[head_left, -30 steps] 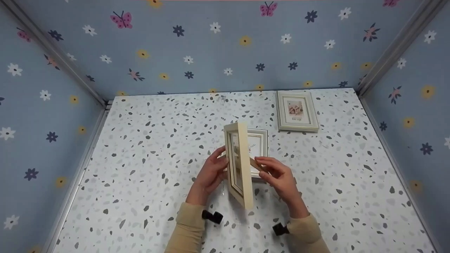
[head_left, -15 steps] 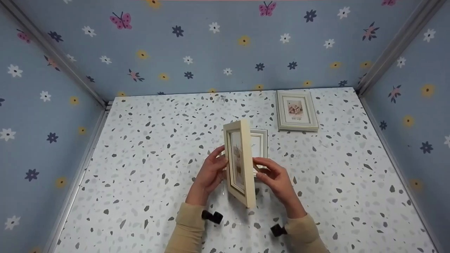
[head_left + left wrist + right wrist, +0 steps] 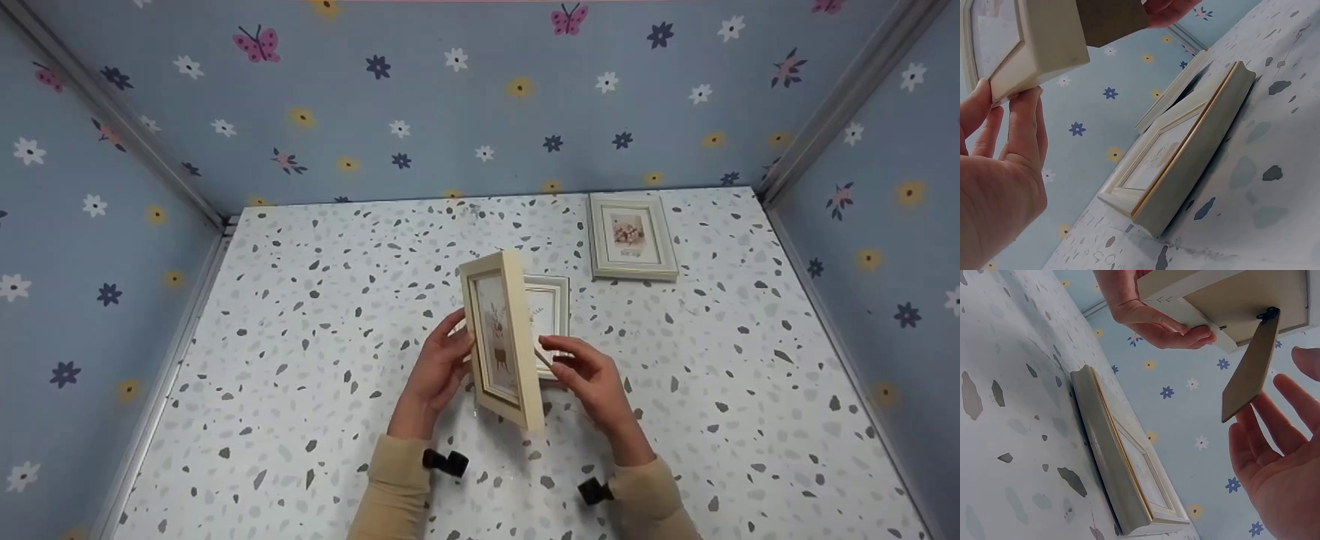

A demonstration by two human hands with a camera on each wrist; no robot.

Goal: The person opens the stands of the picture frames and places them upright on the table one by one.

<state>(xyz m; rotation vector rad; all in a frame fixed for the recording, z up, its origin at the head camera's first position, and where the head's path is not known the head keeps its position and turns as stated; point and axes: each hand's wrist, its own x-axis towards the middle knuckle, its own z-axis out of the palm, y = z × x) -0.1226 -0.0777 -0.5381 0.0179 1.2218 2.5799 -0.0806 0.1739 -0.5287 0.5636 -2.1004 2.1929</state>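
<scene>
At twelve o'clock my left hand (image 3: 439, 364) grips a raised cream rectangular picture frame (image 3: 496, 341) by its edge; my right hand (image 3: 600, 386), fingers spread, touches its brown stand (image 3: 1251, 371). A pale rectangular frame (image 3: 634, 266) lies at one o'clock.

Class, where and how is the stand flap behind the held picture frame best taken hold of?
The stand flap is probably best pinched at its free end, thumb and fingers on opposite faces, from the side of the right hand: it is thin and flat, and that end juts out from the back of the picture frame.
</scene>
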